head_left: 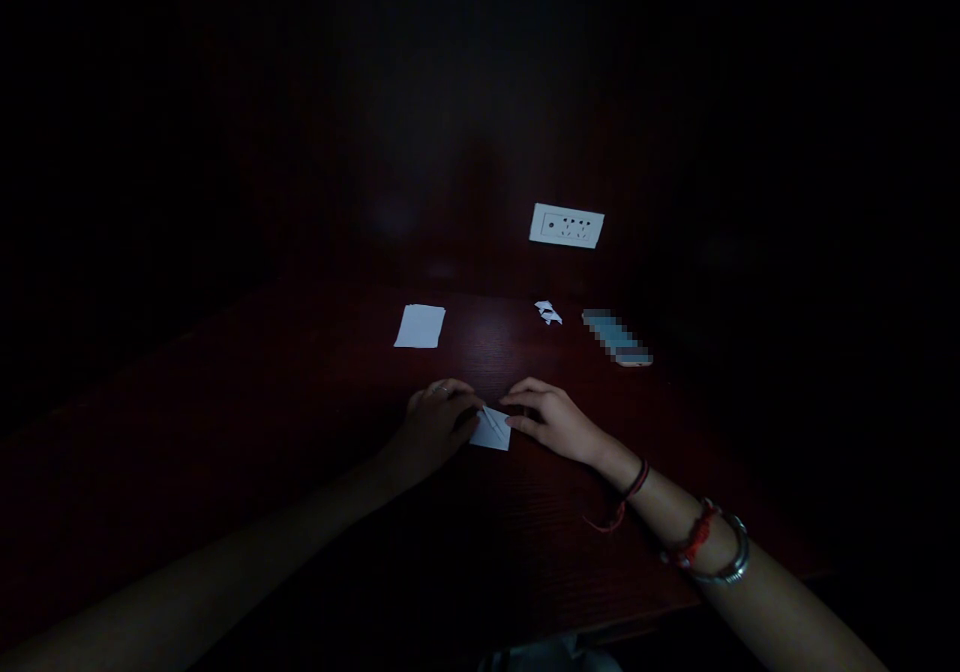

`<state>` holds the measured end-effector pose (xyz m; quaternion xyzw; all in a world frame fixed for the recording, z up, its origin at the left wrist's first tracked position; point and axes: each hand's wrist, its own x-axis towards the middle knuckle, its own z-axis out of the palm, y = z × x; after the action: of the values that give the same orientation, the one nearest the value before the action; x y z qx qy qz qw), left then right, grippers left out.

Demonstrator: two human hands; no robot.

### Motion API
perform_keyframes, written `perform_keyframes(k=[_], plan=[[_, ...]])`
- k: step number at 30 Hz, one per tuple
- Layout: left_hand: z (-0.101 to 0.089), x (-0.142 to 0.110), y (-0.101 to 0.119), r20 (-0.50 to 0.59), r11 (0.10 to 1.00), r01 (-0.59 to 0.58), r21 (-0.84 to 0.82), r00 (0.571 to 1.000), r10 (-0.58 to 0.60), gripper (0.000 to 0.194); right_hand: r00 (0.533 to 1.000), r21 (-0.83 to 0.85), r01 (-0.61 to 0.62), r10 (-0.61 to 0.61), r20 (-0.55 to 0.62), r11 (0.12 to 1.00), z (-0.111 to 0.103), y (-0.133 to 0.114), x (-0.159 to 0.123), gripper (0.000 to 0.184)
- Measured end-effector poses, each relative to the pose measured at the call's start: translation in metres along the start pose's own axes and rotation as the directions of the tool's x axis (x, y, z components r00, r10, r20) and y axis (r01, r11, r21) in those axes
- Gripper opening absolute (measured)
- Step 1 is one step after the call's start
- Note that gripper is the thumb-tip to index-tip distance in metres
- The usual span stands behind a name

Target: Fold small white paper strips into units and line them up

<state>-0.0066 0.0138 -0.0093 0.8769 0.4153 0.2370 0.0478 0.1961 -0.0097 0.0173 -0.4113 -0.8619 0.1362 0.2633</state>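
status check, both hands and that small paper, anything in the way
Left hand and right hand at opposite sides of small paper; grip unclear. Flap or crease showing. Paper stack, phone farther off.

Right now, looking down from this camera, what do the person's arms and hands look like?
No sleeves show, and the light is dim. The left hand wears a ring on one finger. Above the right hand come a thin dark-red cord with a loose tail, a thicker red bracelet, then a silvery bangle.
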Motion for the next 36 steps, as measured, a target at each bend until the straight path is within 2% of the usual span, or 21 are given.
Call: perform_keyframes(k=[4, 6, 9, 12, 14, 17, 19, 23, 26, 30, 32, 36], plan=[[-0.006, -0.002, 0.008, -0.061, 0.995, -0.013, 0.103, 0.998, 0.019, 0.029, 0.999, 0.008, 0.018, -0.019, 0.042, 1.000, -0.001, -0.001, 0.001, 0.020], [-0.013, -0.002, 0.015, -0.081, 0.984, -0.026, 0.179, 0.996, 0.041, 0.026, 0.999, -0.002, 0.013, -0.013, 0.045, 1.000, -0.001, -0.002, 0.001, 0.018], [-0.023, -0.006, 0.026, -0.008, 0.962, -0.092, 0.256, 0.995, 0.097, 0.016, 0.999, -0.009, 0.000, 0.000, 0.052, 1.000, -0.001, -0.003, 0.002, 0.014], [-0.028, -0.014, 0.034, 0.112, 0.946, -0.244, 0.211, 0.968, 0.224, 0.020, 0.998, -0.003, -0.022, 0.022, 0.056, 1.000, -0.001, -0.003, 0.002, 0.010], [-0.029, -0.020, 0.038, 0.102, 0.944, -0.270, 0.187, 0.961, 0.255, 0.024, 0.998, -0.001, -0.029, 0.029, 0.055, 1.000, -0.001, -0.003, 0.002, 0.008], [-0.030, -0.025, 0.042, 0.058, 0.944, -0.242, 0.225, 0.970, 0.235, 0.029, 0.998, -0.009, -0.037, 0.038, 0.051, 0.999, -0.001, -0.004, 0.002, 0.007], [-0.030, -0.026, 0.043, 0.074, 0.935, -0.242, 0.258, 0.970, 0.231, 0.030, 0.997, -0.015, -0.047, 0.048, 0.053, 0.999, -0.001, -0.005, 0.002, 0.007], [-0.023, -0.027, 0.039, 0.120, 0.938, -0.280, 0.204, 0.958, 0.260, 0.023, 0.996, -0.012, -0.068, 0.068, 0.063, 0.998, -0.002, -0.005, 0.002, 0.008], [-0.017, -0.027, 0.032, 0.117, 0.941, -0.298, 0.161, 0.952, 0.282, 0.025, 0.995, 0.014, -0.091, 0.090, 0.037, 0.996, -0.002, -0.004, 0.001, 0.004], [-0.013, -0.025, 0.021, 0.154, 0.938, -0.341, 0.068, 0.932, 0.328, 0.035, 0.990, 0.104, -0.141, 0.142, -0.006, 0.985, 0.001, 0.001, 0.000, 0.016], [-0.010, -0.024, 0.014, 0.124, 0.943, -0.331, 0.022, 0.937, 0.326, 0.038, 0.985, 0.154, -0.169, 0.173, -0.013, 0.973, 0.003, 0.003, 0.000, 0.014], [-0.004, -0.021, 0.004, 0.143, 0.940, -0.336, -0.062, 0.929, 0.341, 0.038, 0.986, 0.167, -0.152, 0.162, -0.046, 0.974, 0.004, 0.006, 0.000, 0.009]])
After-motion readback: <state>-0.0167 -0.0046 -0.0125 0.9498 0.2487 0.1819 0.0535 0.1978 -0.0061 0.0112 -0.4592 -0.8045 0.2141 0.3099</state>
